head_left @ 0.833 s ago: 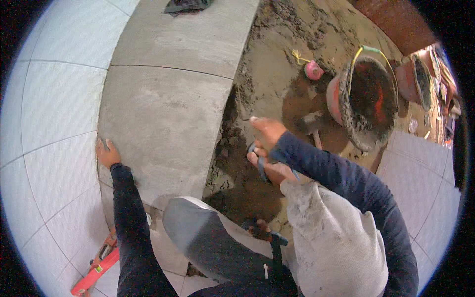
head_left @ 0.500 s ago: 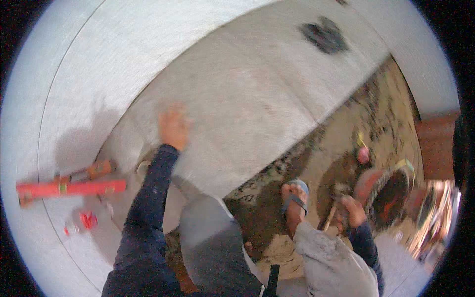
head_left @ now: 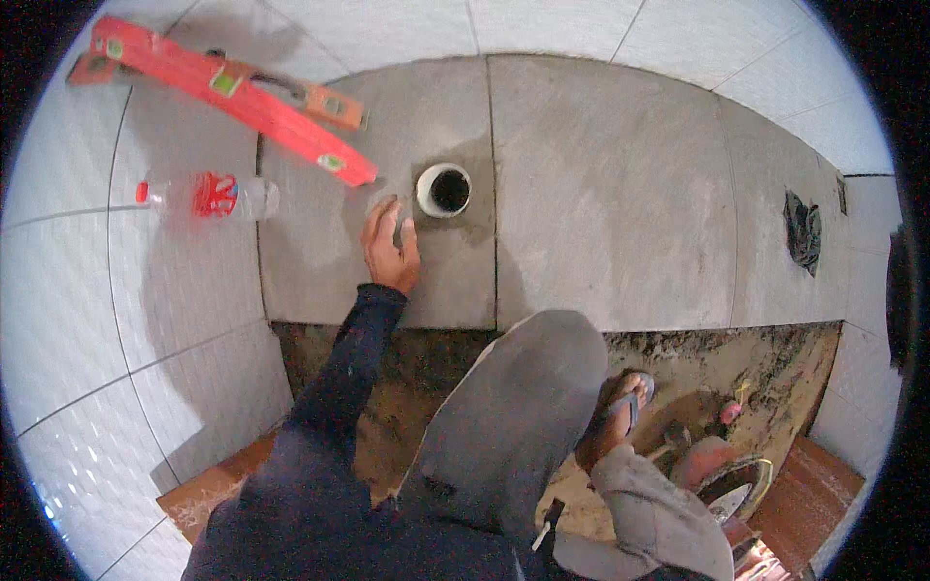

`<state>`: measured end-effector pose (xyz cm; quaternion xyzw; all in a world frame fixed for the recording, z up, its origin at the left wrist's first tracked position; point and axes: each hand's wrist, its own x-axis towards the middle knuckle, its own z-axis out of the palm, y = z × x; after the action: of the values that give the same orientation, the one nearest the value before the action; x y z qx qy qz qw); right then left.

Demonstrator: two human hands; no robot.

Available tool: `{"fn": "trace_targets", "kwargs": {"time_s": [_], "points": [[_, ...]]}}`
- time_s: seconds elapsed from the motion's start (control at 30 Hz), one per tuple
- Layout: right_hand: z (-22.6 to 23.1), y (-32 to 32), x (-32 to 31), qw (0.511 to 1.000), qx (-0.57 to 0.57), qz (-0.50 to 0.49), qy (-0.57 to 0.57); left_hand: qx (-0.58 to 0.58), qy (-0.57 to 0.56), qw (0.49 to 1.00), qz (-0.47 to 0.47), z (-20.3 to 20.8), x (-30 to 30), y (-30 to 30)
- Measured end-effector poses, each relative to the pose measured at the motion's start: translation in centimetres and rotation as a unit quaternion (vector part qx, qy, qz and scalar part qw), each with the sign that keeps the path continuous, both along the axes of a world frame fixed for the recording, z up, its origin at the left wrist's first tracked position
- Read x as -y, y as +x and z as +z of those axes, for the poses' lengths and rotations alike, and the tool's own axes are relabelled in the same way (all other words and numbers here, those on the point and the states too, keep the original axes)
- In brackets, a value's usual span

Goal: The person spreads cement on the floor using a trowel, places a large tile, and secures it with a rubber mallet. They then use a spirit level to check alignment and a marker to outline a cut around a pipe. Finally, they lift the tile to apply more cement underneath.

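My left hand (head_left: 390,250) is over the grey floor tiles (head_left: 610,194), beside the round white pipe opening (head_left: 445,190). Its thumb and fingers are apart, and I see nothing held in them. Just beyond the fingers is the end of a red spirit level (head_left: 232,97), which leans toward the left wall. Behind it lies a shorter orange level (head_left: 331,104). A clear plastic bottle (head_left: 215,195) with a red cap and label lies left of my hand. My right hand is out of sight. A trowel-like tool (head_left: 675,436) rests on the sand by my sandalled foot (head_left: 620,412).
Bare sand (head_left: 756,373) borders the near edge of the tiles. A crumpled black plastic bag (head_left: 802,232) lies at the right. On the near right stand a bucket-like container (head_left: 731,489), a small pink object (head_left: 730,412) and a reddish-brown block (head_left: 809,499). White tiled walls (head_left: 58,290) enclose the space.
The view has swung left, bringing the pipe opening into sight. My left hand is now beside the pipe. My right hand, earlier low at the right near the tool, has left the view.
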<state>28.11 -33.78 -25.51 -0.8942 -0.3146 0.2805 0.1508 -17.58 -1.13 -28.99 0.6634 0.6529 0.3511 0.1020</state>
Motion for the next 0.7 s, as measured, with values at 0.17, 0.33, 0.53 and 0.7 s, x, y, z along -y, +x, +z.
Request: {"fn": "trace_targets", "kwargs": {"time_s": [0.17,0.33,0.53,0.7], "points": [[0.4,1.1,1.8,0.999,0.044,0.011,-0.028,0.008,-0.001,0.999,0.033,-2.8,2.1,-1.7],[3.2,5.0,5.6,0.994,0.103,0.004,-0.037,0.062,-0.004,0.998,-0.001,-2.3,1.7,-1.5],[7.1,14.9,9.5,0.981,0.192,-0.002,-0.028,0.097,0.016,0.994,-0.037,-0.9,4.3,-1.7],[12.5,26.1,8.5,0.938,0.322,0.102,0.076,0.393,-0.255,0.883,-0.038,3.8,12.3,1.0]]}}
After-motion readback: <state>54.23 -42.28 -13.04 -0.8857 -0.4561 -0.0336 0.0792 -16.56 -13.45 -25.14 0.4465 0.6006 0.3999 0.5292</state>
